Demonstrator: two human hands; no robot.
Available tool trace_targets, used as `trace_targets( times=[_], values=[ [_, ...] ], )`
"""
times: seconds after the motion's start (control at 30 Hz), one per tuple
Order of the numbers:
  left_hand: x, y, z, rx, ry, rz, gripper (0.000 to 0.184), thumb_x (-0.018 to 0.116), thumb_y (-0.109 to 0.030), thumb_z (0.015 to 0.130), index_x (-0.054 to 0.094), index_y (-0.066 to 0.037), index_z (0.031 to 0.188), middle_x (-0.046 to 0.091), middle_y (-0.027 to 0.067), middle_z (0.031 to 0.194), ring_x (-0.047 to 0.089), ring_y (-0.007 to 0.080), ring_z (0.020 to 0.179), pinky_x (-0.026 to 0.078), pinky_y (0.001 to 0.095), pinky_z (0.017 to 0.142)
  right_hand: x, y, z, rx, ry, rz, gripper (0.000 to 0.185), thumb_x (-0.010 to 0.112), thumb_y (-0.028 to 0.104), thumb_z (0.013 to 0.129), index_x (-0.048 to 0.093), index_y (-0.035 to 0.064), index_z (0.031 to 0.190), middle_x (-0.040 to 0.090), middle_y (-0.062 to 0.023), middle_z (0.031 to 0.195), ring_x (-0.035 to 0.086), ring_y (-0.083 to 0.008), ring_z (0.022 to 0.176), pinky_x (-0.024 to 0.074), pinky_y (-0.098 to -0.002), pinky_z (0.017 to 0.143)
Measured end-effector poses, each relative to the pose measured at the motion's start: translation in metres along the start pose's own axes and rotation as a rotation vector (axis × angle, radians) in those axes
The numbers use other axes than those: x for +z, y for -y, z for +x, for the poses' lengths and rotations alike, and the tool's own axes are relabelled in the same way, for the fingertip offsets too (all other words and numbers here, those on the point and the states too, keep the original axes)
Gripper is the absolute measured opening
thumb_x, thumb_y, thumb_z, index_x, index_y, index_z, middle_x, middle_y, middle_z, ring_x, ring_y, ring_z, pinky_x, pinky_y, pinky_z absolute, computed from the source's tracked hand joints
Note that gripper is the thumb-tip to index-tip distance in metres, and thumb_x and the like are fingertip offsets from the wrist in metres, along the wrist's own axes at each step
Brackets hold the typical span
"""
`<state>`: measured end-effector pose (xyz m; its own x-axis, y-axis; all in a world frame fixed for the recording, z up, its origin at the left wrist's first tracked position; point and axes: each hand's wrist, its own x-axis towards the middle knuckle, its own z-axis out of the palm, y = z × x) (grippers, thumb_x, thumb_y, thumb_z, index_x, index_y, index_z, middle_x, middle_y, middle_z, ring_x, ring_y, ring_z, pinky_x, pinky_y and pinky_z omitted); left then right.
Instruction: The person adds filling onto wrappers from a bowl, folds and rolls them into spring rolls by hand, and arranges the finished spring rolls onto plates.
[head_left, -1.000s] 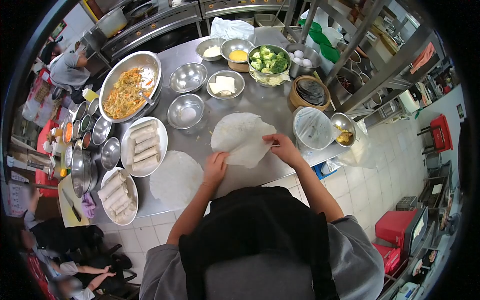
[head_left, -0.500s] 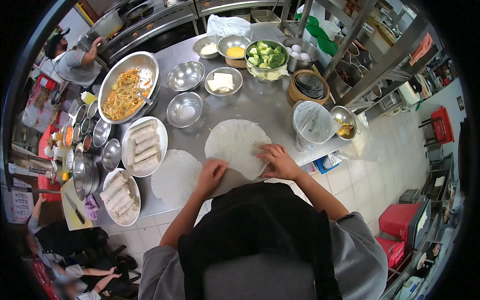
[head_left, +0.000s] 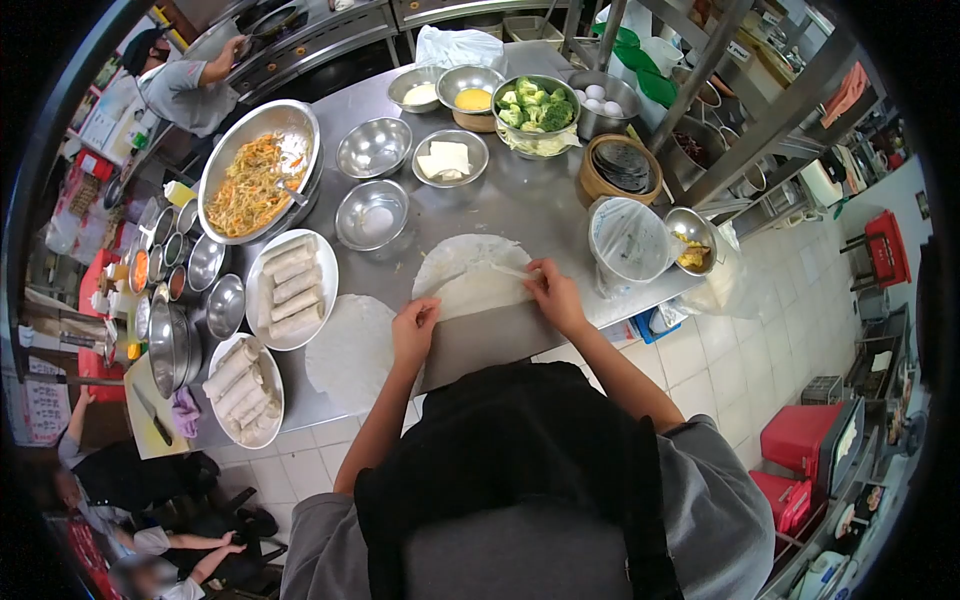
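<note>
A thin round wrapper [head_left: 480, 268] lies on the steel table [head_left: 470, 345], its near part folded up and away from me. My left hand [head_left: 413, 332] pinches the left end of the fold. At the right end, my right hand [head_left: 556, 298] holds the raised edge between thumb and fingers. Another round wrapper [head_left: 350, 352] lies flat to the left, close to the table's front edge. Beyond it, an oval plate [head_left: 327, 258] and a second one [head_left: 275, 412] bear several white rolls [head_left: 295, 287]. A large bowl [head_left: 310, 130] holds shredded filling [head_left: 245, 190] and a spoon.
Steel bowls [head_left: 373, 148] with white slabs, yellow liquid, broccoli [head_left: 537, 108] and eggs [head_left: 597, 104] stand at the back. A bamboo steamer [head_left: 592, 182] and plastic-lined tub [head_left: 630, 240] are right. A knife [head_left: 155, 418] lies left. Co-workers [head_left: 182, 92] are at the left.
The wrapper's near edge has been lifted and folded away from me, with both hands now at the fold's ends. A co-worker at upper left has moved toward the stove.
</note>
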<state>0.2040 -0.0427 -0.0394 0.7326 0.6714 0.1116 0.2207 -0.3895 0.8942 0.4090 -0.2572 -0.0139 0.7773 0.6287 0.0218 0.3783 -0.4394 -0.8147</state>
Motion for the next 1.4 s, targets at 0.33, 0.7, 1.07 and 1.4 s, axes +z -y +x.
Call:
trace_targets(
  times=[0.33,0.7,1.07,1.4],
  values=[
    [-0.003,-0.008,-0.004,0.023,0.008,0.212,0.013,0.071,-0.008,0.086,0.074,-0.004,0.097,0.067,0.013,0.084,0.066,0.0247,0.074,0.052,0.0341,0.069,0.015,-0.006,0.005,-0.159,-0.035,-0.286,0.02,0.071,0.026,0.087,0.066,0.0121,0.099,0.068,-0.0061,0.094,0.067,-0.0278,0.087,0.0444,-0.0458,0.083],
    [-0.003,-0.007,-0.004,0.043,0.045,0.421,0.02,0.066,-0.001,0.082,0.068,-0.007,0.1,0.062,0.0111,0.102,0.065,0.0297,0.087,0.052,0.0408,0.077,0.015,-0.006,0.018,0.045,-0.097,-0.158,0.019,0.072,0.029,0.083,0.069,0.011,0.087,0.07,-0.0073,0.081,0.067,-0.0276,0.075,0.0486,-0.0442,0.078],
    [0.034,-0.015,0.024,0.567,0.444,0.546,0.052,0.05,-0.001,0.085,0.055,-0.008,0.136,0.047,0.0096,0.15,0.038,0.0309,0.143,0.031,0.0457,0.117,0.03,0.01,0.007,-0.476,-0.065,-0.459,0.024,0.06,0.005,0.08,0.065,0.0059,0.104,0.064,-0.0102,0.112,0.06,-0.0312,0.106,0.0463,-0.0418,0.086],
    [-0.001,-0.006,-0.004,0.465,0.236,0.416,0.041,0.056,-0.009,0.09,0.059,-0.006,0.13,0.053,0.0157,0.141,0.047,0.0346,0.135,0.038,0.0465,0.111,0.045,0.065,0.052,-0.481,-0.101,-0.195,0.024,0.062,0.005,0.085,0.066,0.0029,0.109,0.063,-0.0169,0.103,0.059,-0.0367,0.101,0.0488,-0.0457,0.088]
  ],
)
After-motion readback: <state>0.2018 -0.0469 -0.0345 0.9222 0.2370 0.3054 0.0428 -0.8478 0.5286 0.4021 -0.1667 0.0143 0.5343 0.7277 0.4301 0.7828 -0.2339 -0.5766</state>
